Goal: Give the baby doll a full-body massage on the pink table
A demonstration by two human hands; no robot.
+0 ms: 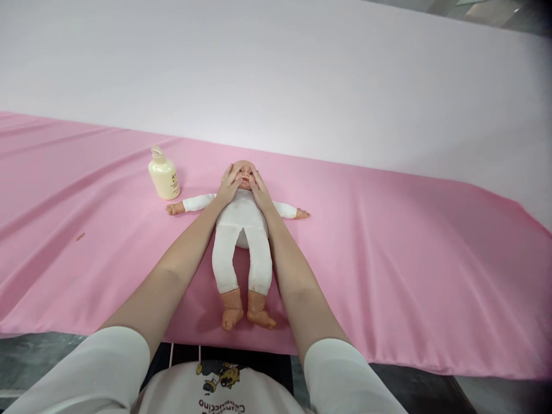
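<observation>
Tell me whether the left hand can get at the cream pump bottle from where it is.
Probably yes. The left hand rests on the doll's head, and the pump bottle stands just to its left on the pink sheet, with nothing between them.

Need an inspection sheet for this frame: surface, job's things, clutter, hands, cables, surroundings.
Surface: pink cloth spread over a table, creased at the left, with a white cloth behind it.
Job's things: baby doll in a white suit, lying face up, arms spread, feet toward the person.
Clutter: cream lotion bottle standing upright beside the doll's arm; a small brown speck on the cloth at the left.
Hands: left hand and right hand bare, laid flat on either side of the doll's face, fingers open, not gripping.
Cables: nothing seen.
Surroundings: dark floor below the table edge; the person's white sleeves at the bottom of the head view.
</observation>
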